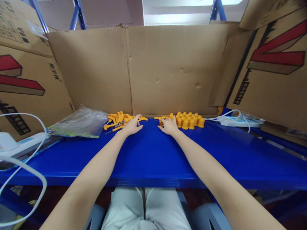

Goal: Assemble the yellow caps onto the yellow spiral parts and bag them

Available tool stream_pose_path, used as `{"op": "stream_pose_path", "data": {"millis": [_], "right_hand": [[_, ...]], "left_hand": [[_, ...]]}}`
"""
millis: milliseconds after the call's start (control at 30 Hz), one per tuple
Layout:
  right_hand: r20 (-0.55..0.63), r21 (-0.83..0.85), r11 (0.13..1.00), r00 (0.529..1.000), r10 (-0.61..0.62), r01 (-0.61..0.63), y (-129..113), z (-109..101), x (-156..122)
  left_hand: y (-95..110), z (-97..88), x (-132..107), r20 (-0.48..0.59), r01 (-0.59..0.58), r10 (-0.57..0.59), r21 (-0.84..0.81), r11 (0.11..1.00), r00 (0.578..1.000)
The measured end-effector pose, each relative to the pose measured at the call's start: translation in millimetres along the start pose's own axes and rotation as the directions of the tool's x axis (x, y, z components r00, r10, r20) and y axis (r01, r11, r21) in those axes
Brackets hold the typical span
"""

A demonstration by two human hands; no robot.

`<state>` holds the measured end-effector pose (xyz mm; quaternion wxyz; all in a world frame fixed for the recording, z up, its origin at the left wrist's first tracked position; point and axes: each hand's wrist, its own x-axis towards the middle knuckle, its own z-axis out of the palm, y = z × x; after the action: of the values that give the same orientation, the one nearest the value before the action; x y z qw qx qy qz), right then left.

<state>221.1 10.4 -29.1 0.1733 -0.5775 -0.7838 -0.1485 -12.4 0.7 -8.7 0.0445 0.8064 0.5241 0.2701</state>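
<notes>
Blue table point(153, 159): orange pieces point(119, 118) at fingers point(137, 121).

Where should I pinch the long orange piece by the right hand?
Probably its free left end, from above: the long orange piece lies flat and crosswise on the blue table, its right end near the upright caps.

Smooth blue tabletop point(153, 159) fills mid-frame. Along its far edge — a clear crinkled plastic bag point(79, 123) at left, a heap of curved orange plastic pieces point(117, 118) at centre, upright orange plastic caps point(189, 121) just right of centre, a white power strip point(237, 121) far right.
</notes>
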Motion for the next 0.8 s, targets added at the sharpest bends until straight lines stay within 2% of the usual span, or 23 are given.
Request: {"op": "stream_pose_path", "data": {"millis": [267,500,667,800], "right_hand": [[-0.122,-0.101,0.995,0.992,-0.017,0.005,-2.6,-6.8,-0.7],[0.001,-0.046,0.994,0.995,0.103,-0.103,-0.5,-5.9,-1.4],[0.036,-0.006,0.992,0.991,0.129,-0.129,2.4,-3.4,-0.4],[0.050,0.000,0.995,0.993,0.104,-0.105,8.1,1.5,1.6]], "left_hand": [[4.4,-2.4,-1.8,0.011,0.000,0.000,0.004,1.000,1.000],[7.1,-4.2,-2.4,0.026,0.020,-0.021,0.022,1.000,0.999],[5.6,-3.0,-1.7,0.020,0.015,-0.015,0.011,1.000,1.000],[4.0,-1.3,-0.9,0.007,0.010,-0.010,0.007,1.000,1.000]]}}
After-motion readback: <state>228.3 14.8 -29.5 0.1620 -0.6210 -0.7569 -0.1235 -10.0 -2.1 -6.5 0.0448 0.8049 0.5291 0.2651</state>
